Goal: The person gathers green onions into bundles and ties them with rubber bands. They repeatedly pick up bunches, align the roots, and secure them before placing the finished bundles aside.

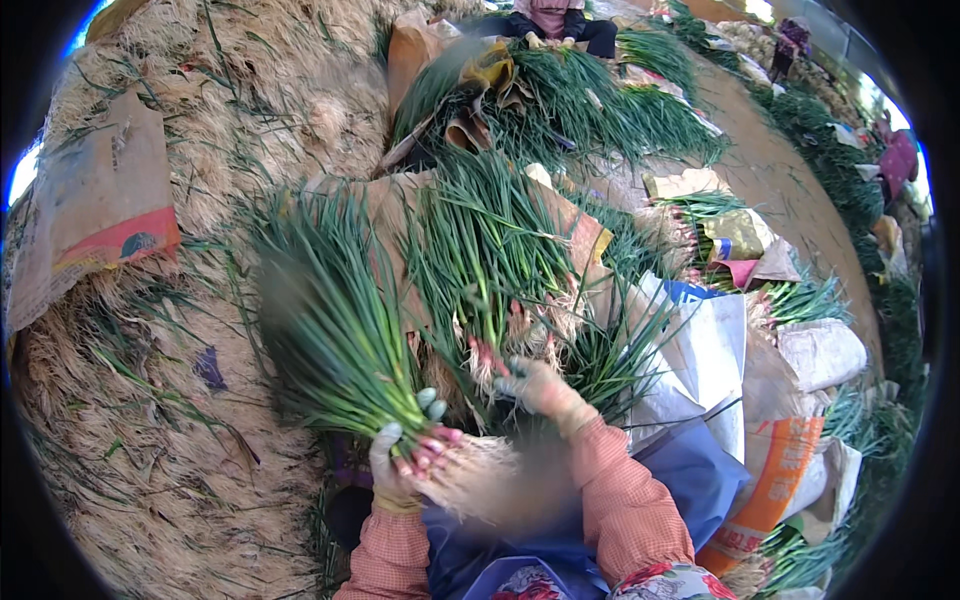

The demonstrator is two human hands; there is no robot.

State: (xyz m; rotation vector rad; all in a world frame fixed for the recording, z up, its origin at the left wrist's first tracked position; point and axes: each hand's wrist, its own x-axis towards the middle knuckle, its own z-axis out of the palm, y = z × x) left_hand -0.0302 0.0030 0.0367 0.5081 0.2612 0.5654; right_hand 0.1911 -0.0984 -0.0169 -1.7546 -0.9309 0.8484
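Note:
My left hand (392,468), gloved, is closed round a thick bunch of spring onions (365,350). Their reddish bulbs and pale roots stick out to the right of the fist, and the long green leaves fan up and to the left. My right hand (543,390), also gloved, has its fingers closed at the bulb end of a spring onion (484,352) in front of me. That one lies at the near side of a loose heap of spring onions (490,225), spread on a brown sack (392,240). A blue apron (690,475) covers my lap.
Dry roots and leaf scraps (170,450) cover the ground at left, with a torn sack (120,190) on them. A white sack (690,350) lies at my right, beside an orange-striped sack (775,480). Beyond a larger onion heap (570,105) sits another person (550,20).

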